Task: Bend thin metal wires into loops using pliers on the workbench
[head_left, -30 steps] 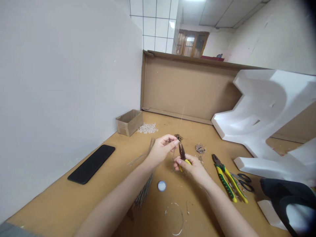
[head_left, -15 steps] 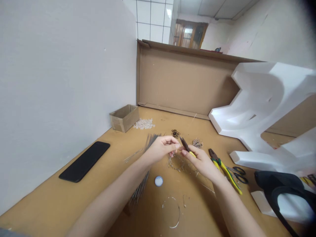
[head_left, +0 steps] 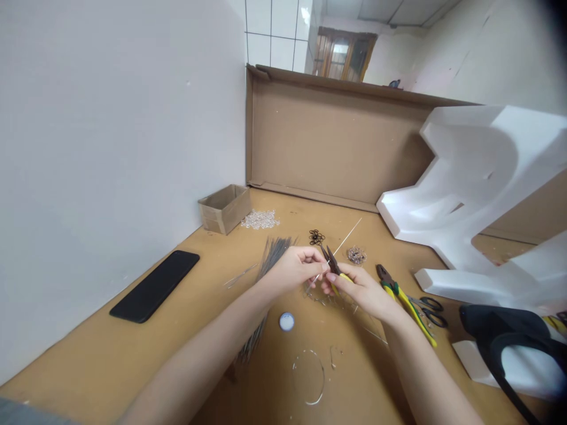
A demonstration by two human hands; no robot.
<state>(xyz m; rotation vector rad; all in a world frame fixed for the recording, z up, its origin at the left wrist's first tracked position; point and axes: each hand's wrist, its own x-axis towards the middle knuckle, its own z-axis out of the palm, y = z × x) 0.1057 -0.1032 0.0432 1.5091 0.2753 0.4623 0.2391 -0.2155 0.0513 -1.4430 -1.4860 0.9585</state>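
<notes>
A thin metal wire [head_left: 348, 235] runs up and to the right from the centre of the frame, pinched near its lower end by the fingers [head_left: 315, 257] of the left hand [head_left: 297, 267]. The right hand [head_left: 361, 292] has its fingers [head_left: 339, 287] closed around the yellow grips of small needle-nose pliers [head_left: 333, 264]. The pliers' jaws sit at the wire; whether they clamp it cannot be told. Both forearms angle inward from the bottom of the frame, with the hands raised above the counter [head_left: 349, 389]. Caution: if either grip slips, the free wire end may spring and scatter the black rubber rings [head_left: 316, 237] or the metal rings [head_left: 357, 255] just beyond. Wire scraps [head_left: 321, 300] beneath the hands may also snag skin.
</notes>
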